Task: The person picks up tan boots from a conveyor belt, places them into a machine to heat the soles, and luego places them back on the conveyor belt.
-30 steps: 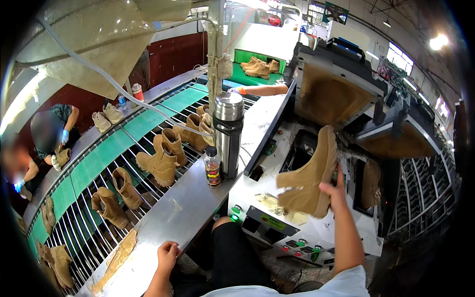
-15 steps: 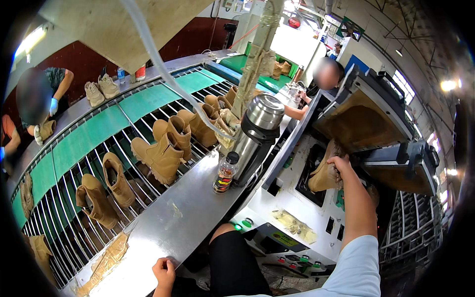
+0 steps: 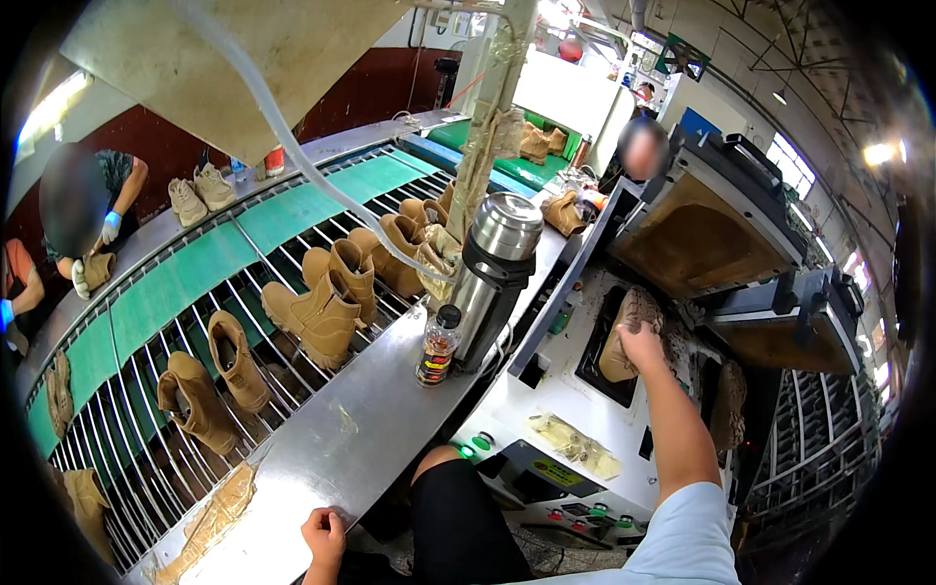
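My right hand (image 3: 641,349) is closed around a tan boot (image 3: 635,310) at the dark rectangular recess (image 3: 592,370) in the white machine top. The boot's treaded sole faces up, and its shaft end is partly hidden. Beside it, in the right-hand slot of the machine, another boot (image 3: 728,405) stands with its sole showing. My left hand (image 3: 324,534) hangs low by the front edge of the metal table (image 3: 341,448), fingers curled, with nothing visible in it. Over the recesses the machine's two padded lids (image 3: 726,229) are raised.
Several tan boots (image 3: 322,317) stand on a barred rack (image 3: 146,439) beside a green conveyor belt (image 3: 175,258). A steel thermos (image 3: 502,253) and a small bottle (image 3: 439,346) sit on the table's edge. Co-workers (image 3: 93,214) stand far left and behind the machine.
My right hand has turned the boot sole up and moved it slightly left, down at the recess. The other boot in the right slot now shows. My left hand stays put.
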A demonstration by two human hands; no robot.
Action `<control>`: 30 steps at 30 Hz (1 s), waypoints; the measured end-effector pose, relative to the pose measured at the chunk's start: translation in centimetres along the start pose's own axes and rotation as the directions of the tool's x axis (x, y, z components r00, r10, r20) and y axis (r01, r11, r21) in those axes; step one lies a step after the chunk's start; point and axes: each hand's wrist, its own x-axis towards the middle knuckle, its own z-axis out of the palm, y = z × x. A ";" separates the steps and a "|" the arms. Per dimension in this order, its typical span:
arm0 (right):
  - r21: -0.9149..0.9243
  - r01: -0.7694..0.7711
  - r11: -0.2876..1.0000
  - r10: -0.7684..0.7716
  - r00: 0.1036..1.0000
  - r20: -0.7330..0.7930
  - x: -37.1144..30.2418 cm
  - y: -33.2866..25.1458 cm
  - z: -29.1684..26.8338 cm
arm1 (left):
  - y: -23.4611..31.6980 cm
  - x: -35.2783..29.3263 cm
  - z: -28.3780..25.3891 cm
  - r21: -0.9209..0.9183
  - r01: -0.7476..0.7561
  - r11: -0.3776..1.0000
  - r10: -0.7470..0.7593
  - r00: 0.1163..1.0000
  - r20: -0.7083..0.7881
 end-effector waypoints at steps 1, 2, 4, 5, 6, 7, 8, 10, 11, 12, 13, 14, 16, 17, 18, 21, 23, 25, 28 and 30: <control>-0.067 0.065 0.996 -0.065 0.998 0.003 -2.5 -1.0 -0.5 | 0.6 -0.1 0.0 0.003 -0.010 1.000 0.010 1.000 -0.010; -0.133 0.127 0.983 -0.127 0.992 0.008 -5.1 -1.7 -0.9 | 1.0 -0.1 -0.1 0.006 -0.021 1.000 0.021 1.000 -0.017; -0.224 0.199 0.954 -0.196 0.980 0.038 -6.1 -0.7 -1.0 | 0.5 0.0 0.0 0.037 -0.040 0.999 0.040 0.999 -0.009; -0.226 0.194 0.954 -0.185 0.981 0.063 -6.1 -0.6 -1.3 | 0.2 0.0 0.0 0.053 -0.048 0.997 0.048 0.999 -0.010; -0.231 0.187 0.955 -0.172 0.981 0.086 -5.9 -0.7 -1.9 | 0.9 0.1 0.3 0.085 -0.092 0.992 0.094 0.995 -0.022; -0.235 0.182 0.955 -0.160 0.981 0.110 -5.9 -0.7 -2.1 | 1.0 0.1 0.3 0.066 -0.068 0.995 0.070 0.997 -0.019; -0.231 0.188 0.955 -0.178 0.982 0.064 -5.8 -0.1 -1.3 | 1.0 0.2 0.2 0.048 -0.044 0.998 0.045 0.999 -0.018; -0.214 0.195 0.957 -0.195 0.981 0.023 -6.2 0.0 -0.9 | 0.7 -0.1 0.3 0.018 -0.023 1.000 0.024 0.999 -0.025; -0.206 0.200 0.958 -0.204 0.979 0.003 -6.3 0.1 -0.9 | 0.4 -0.2 0.4 0.009 -0.029 1.000 0.029 0.999 -0.030; -0.194 0.207 0.959 -0.209 0.978 0.008 -6.5 0.1 -1.0 | 0.5 -0.1 0.3 0.002 -0.041 0.999 0.041 0.998 -0.037; -0.190 0.208 0.959 -0.207 0.978 0.026 -6.5 0.1 -1.2 | 0.6 0.0 0.1 -0.004 -0.053 0.999 0.052 0.998 -0.045; -0.188 0.209 0.960 -0.205 0.978 0.044 -6.5 0.0 -1.4 | 0.7 -0.1 0.0 0.026 -0.103 0.994 0.104 0.993 -0.056; -0.172 0.215 0.961 -0.203 0.975 0.087 -5.7 0.6 -2.7 | 1.9 -0.3 0.4 0.013 -0.073 0.997 0.073 0.997 -0.029; -0.153 0.225 0.962 -0.209 0.971 0.117 -4.7 1.2 -3.3 | 2.4 -0.4 0.7 0.006 -0.058 0.998 0.058 0.998 -0.011; -0.122 0.242 0.963 -0.221 0.962 0.161 -4.7 1.2 -3.6 | 2.4 -0.4 0.3 0.027 -0.062 0.998 0.062 0.998 -0.017; -0.089 0.212 0.973 -0.199 0.970 0.137 -5.7 0.9 -3.8 | 2.6 -0.3 0.0 0.092 -0.086 0.992 0.088 0.996 -0.021; -0.170 0.209 0.963 -0.203 0.978 0.053 -7.3 1.4 -2.9 | 3.8 -0.7 0.2 0.139 -0.111 0.984 0.115 0.993 -0.019; -0.078 0.241 0.967 -0.234 0.968 0.086 -7.8 2.0 -4.3 | 4.0 -0.1 0.5 0.093 0.048 0.995 -0.046 0.999 -0.025; 0.160 0.444 0.882 -0.424 0.894 -0.145 -7.6 5.1 -3.8 | 1.9 0.8 2.8 0.175 -0.027 0.984 0.056 0.985 -0.163; 0.171 0.532 0.830 -0.486 0.838 -0.248 -8.5 8.8 -4.1 | 1.9 0.0 5.8 0.010 0.076 0.997 -0.074 0.985 -0.156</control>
